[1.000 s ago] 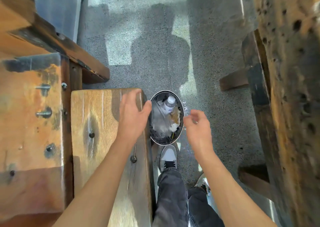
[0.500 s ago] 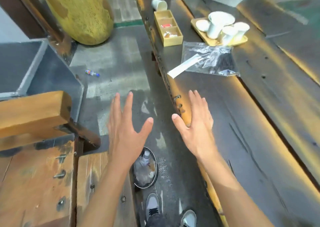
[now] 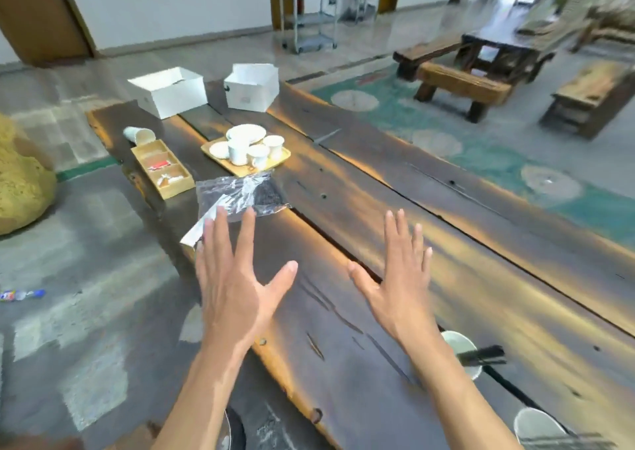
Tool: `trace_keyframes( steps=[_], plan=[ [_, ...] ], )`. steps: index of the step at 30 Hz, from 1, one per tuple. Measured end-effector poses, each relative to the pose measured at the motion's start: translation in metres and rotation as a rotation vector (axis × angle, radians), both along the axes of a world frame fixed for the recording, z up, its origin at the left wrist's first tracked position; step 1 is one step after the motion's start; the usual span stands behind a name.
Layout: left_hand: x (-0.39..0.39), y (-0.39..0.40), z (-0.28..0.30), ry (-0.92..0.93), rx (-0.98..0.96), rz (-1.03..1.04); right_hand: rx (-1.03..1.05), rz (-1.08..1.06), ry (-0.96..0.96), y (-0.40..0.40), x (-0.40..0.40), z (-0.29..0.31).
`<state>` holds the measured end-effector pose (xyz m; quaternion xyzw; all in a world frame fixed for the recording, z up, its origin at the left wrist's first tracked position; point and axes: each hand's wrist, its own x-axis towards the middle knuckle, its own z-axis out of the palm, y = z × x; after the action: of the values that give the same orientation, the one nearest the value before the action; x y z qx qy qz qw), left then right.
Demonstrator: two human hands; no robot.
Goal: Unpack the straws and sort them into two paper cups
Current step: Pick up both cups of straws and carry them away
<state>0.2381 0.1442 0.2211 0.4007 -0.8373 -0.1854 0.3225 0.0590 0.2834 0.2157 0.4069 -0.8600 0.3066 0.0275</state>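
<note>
A clear plastic bag of dark straws lies on the long dark wooden table, with a white paper strip at its near end. My left hand hovers flat with fingers spread, its fingertips just short of the bag. My right hand is spread the same way over bare table, holding nothing. Behind my right forearm stands a paper cup with black straws sticking out. A second paper cup sits at the bottom right.
Beyond the bag are a wooden compartment box, a tipped paper cup, a wooden tray with white cups and saucers, and two white boxes. Floor lies to the left; benches stand at the far right.
The view has swung up from the floor bin to the table. Both hands rose and spread flat; the left one now nears the straw bag.
</note>
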Motion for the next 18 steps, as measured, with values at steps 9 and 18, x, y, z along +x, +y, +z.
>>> trace_keyframes(
  steps=[9, 18],
  plan=[
    [-0.117, 0.077, -0.015, 0.003, 0.076, -0.503, 0.009, -0.489, -0.022, 0.145, -0.038, 0.003],
    [-0.161, 0.167, -0.046, -0.096, 0.184, -0.844, 0.069, -0.893, -0.086, 0.260, -0.003, -0.028]
  ],
)
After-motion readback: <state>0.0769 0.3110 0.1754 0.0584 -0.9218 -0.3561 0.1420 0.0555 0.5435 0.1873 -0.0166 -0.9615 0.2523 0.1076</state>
